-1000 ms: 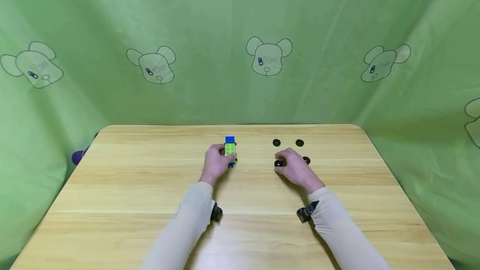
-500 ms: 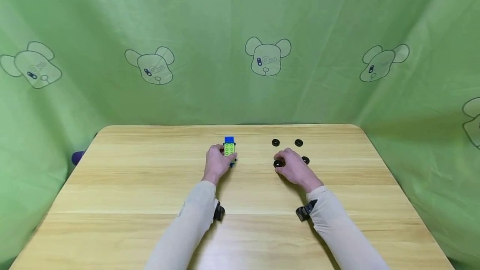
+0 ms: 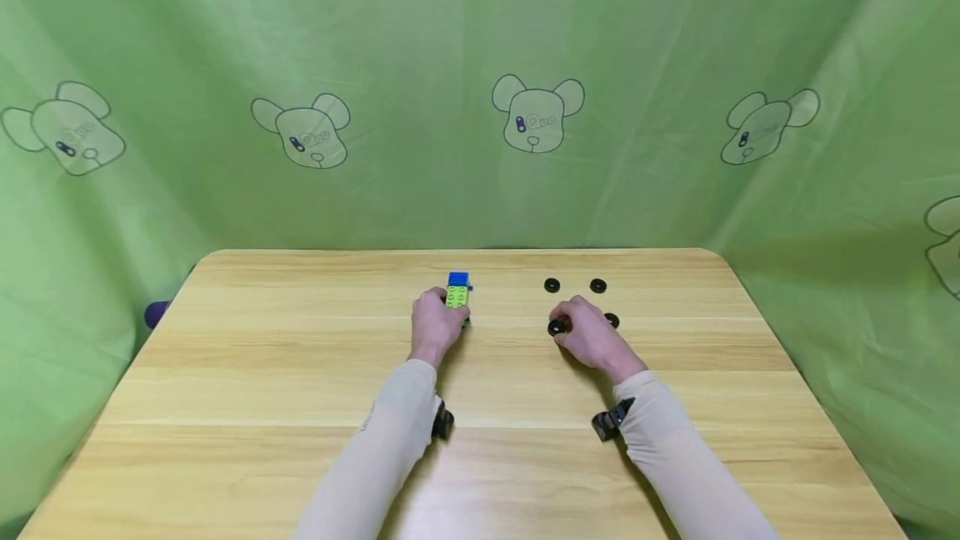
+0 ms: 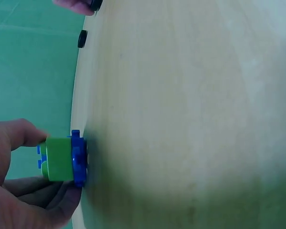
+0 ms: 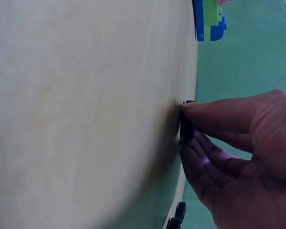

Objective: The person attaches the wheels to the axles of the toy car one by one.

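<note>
My left hand [image 3: 437, 323] grips a toy-brick car body [image 3: 457, 296] by its sides, thumb on one side and fingers on the other. The body has a lime-green studded brick [image 4: 59, 159] on a blue base [image 4: 78, 160], with a blue brick [image 3: 458, 278] at its far end. To the right, my right hand [image 3: 592, 336] pinches a black toy wheel [image 3: 556, 327] between thumb and fingers, close to the tabletop. In the right wrist view this wheel [image 5: 187, 123] is partly covered by the fingertips.
Beyond the right hand lie two more black wheels, one at left [image 3: 552, 285] and one at right [image 3: 597, 285]. A third loose wheel [image 3: 612, 320] sits just behind that hand. The wooden table [image 3: 517, 473] ends at a green curtain [image 3: 420, 198].
The car body has shifted slightly left and away, and my left hand now covers more of its near end. My right hand keeps its place at the same wheel.
</note>
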A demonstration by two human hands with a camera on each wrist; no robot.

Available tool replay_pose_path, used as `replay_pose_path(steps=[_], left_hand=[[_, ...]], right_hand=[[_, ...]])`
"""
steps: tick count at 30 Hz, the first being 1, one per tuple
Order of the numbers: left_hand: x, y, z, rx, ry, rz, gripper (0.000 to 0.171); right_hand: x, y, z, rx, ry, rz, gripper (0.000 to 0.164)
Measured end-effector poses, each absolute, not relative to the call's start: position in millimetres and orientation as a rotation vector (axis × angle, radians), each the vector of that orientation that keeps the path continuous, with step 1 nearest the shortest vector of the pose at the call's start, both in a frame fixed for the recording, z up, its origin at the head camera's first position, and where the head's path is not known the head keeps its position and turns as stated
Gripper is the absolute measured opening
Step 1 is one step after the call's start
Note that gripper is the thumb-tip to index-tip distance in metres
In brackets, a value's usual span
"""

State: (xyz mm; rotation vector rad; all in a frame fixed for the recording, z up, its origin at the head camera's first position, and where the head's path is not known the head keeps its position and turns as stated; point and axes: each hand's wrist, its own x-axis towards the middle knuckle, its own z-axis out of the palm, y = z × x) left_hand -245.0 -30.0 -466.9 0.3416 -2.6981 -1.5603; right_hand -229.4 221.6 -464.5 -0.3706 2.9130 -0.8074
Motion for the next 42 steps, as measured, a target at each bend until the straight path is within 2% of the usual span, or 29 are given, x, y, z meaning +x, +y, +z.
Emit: replay_pose_path(steps=[9, 16, 24, 42], left_hand=[[-247, -36, -465, 0.363, -2.599, -1.682, 0.054], [-246, -41, -461, 0.428, -2.402, -1.959, 0.043], [-240, -44, -457, 0.445, -2.127, -2.299, 0.039], [-222, -45, -454, 0.369, -1.765, -2.677, 0.044]], right_hand=[[-229, 224, -463, -0.39, 2.928, -0.79, 0.029], [-227, 226, -460, -0.398, 2.946, -0.795, 0.029], [-225, 229, -455, -0.443, 2.959, -0.838, 0.029], [-214, 226, -442, -0.453, 2.955, -0.939, 0.039]])
